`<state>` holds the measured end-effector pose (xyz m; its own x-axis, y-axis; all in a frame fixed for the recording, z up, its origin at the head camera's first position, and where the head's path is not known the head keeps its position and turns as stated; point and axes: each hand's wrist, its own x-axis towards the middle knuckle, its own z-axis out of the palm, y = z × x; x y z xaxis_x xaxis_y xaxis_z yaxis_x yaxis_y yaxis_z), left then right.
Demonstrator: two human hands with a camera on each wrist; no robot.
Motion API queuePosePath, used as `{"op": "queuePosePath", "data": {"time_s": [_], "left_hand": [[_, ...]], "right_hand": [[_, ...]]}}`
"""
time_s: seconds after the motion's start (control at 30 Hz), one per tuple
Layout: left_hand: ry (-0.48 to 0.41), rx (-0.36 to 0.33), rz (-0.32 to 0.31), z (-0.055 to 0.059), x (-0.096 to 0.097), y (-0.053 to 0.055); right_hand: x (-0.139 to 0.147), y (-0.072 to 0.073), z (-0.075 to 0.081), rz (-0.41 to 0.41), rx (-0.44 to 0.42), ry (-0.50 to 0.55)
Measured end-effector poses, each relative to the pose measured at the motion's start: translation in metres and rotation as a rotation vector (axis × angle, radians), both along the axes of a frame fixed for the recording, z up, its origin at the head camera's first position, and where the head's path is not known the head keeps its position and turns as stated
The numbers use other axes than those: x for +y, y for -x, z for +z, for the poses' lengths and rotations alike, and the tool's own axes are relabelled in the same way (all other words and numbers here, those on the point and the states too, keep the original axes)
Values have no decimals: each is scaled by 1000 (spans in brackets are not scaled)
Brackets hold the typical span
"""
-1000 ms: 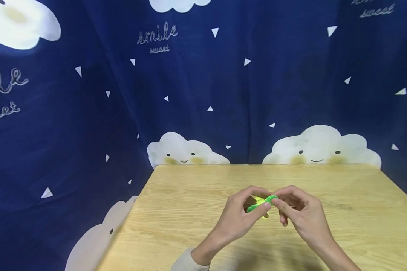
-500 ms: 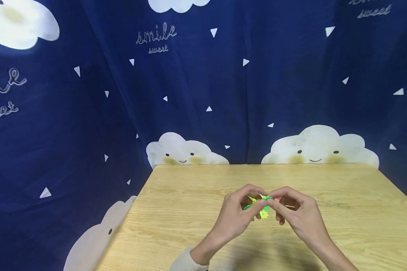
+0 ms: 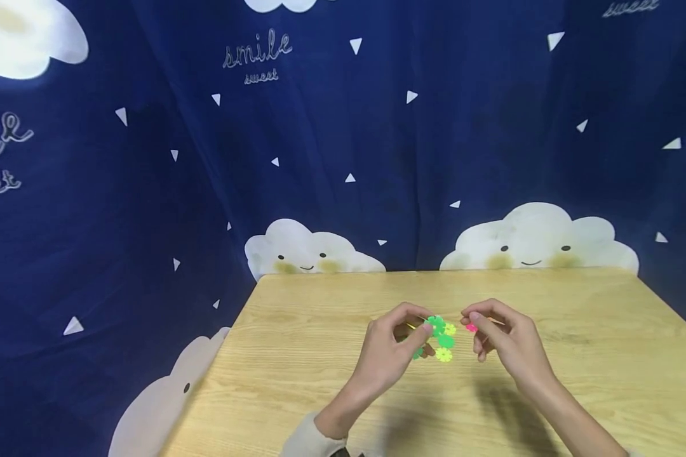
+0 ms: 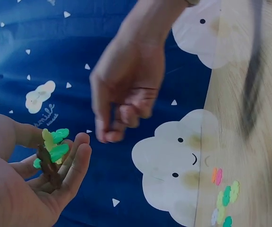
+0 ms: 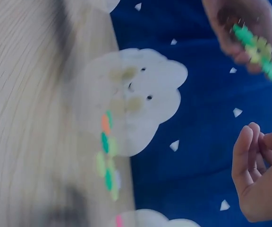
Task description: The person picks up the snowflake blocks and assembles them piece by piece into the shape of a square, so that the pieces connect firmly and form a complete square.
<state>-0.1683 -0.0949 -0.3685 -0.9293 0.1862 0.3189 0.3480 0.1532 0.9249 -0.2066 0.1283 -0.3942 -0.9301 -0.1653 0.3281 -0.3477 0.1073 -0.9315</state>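
In the head view, my left hand (image 3: 384,355) pinches a small cluster of joined green and yellow flower-shaped plastic discs (image 3: 436,325). Edge-on green and yellow discs (image 4: 58,152) stick out from between its fingers in the left wrist view. To the right, a short gap away, is my right hand (image 3: 509,339), its thumb and fingers loosely bent. The right wrist view shows no disc between those fingers (image 5: 242,156). A pink disc (image 3: 471,327) appears just under the right fingertips in the head view, partly hidden and seemingly behind them on the table.
Loose discs lie on the wooden table (image 3: 320,381), including a yellow one (image 3: 444,355) below the cluster. The wrist views show several more, among them an orange disc (image 5: 106,125) and a white disc (image 4: 214,217). A dark blue curtain (image 3: 331,139) with clouds hangs behind.
The right hand was at the left hand's fingertips, on the green disc, and has moved away to the right. The left hand has kept the discs. The head view has tipped slightly downward.
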Motion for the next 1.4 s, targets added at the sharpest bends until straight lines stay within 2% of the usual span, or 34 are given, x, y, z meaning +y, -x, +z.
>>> {"op": "queuePosePath", "data": {"time_s": [0.13, 0.23, 0.43, 0.57, 0.77, 1.13, 1.4], "left_hand": [[-8, -35, 18, 2, -2, 0], [-22, -57, 16, 2, -2, 0], [-63, -82, -1, 0, 0, 2], [-75, -85, -1, -2, -1, 2], [-57, -70, 6, -5, -3, 2], [-113, -98, -36, -6, -4, 1], [-135, -87, -55, -6, -3, 2]], "right_hand": [[6, 15, -14, -10, -73, -29], [9, 26, -27, 15, -134, -83], [13, 41, -56, 155, -218, -251], [11, 46, -71, 226, -231, -277], [4, 53, -85, 305, -214, -273], [-6, 66, -102, 280, -81, -438], [-11, 66, -99, 267, 81, -551]]}}
